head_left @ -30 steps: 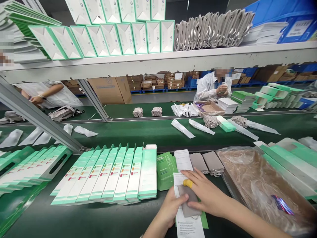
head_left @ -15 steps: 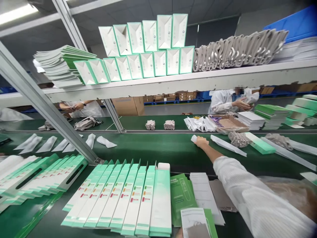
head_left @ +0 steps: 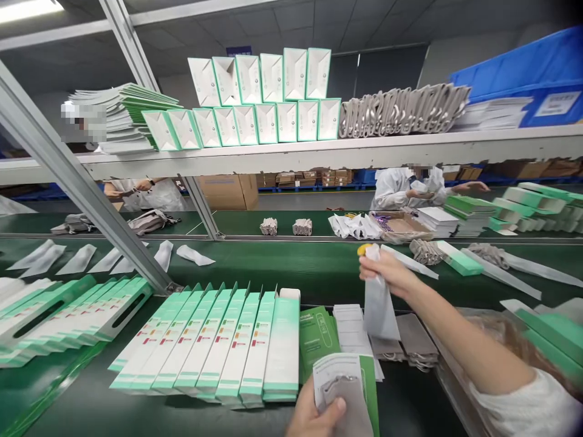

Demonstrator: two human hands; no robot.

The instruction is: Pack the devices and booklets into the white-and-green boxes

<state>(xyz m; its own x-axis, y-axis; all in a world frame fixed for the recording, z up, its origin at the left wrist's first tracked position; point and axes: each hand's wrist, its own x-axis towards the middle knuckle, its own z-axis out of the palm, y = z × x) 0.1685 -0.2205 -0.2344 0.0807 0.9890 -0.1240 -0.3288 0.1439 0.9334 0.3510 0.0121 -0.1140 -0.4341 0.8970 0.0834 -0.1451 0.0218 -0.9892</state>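
My left hand [head_left: 319,413], at the bottom centre, grips a grey pouch [head_left: 348,403] together with a white printed leaflet [head_left: 325,367] and a green booklet [head_left: 371,394]. Higher up and to the right, my right hand [head_left: 387,270] pinches the top of a white translucent sleeve [head_left: 379,309], which hangs down; something yellow [head_left: 364,249] shows at its top. Below the sleeve are grey pouches [head_left: 418,340] and white leaflets [head_left: 350,321]. Green booklets [head_left: 316,334] lie beside a leaning row of green-and-white boxes [head_left: 246,340].
A shelf [head_left: 273,159] above bears boxes, grey pouches and a blue bin [head_left: 523,79]. A slanted metal post [head_left: 109,224] stands at left. Across the green belt [head_left: 273,267] are a cardboard tray [head_left: 405,226] and people working. White sleeves [head_left: 195,255] lie on the belt.
My right hand has lifted the white sleeve off the belt and drawn it nearer, so that it hangs down. My left hand has come further into view with the pouch and papers.
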